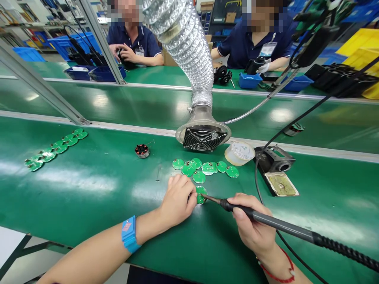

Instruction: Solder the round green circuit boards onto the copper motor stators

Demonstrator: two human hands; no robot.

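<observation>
My right hand (pixel 256 225) is closed round the dark handle of a soldering iron (pixel 266 219). The iron's tip touches the right part of a round green circuit board (pixel 201 194) on the bench. At that board's left edge is my left hand (pixel 178 199), fingers curled and pressed together, wearing a blue wrist strap (pixel 130 233). Its fingertips are hidden behind the hand, so its hold on the board cannot be made out. Several similar green boards (pixel 207 168) lie just beyond, some overlapping.
A fume fan (pixel 204 138) hangs over the green bench (pixel 103 189). Nearby are a tape roll (pixel 239 153), an iron stand with sponge (pixel 281 184), a copper-wound part (pixel 142 150) and a row of boards (pixel 59 146). A black cable crosses at right. Two people sit opposite.
</observation>
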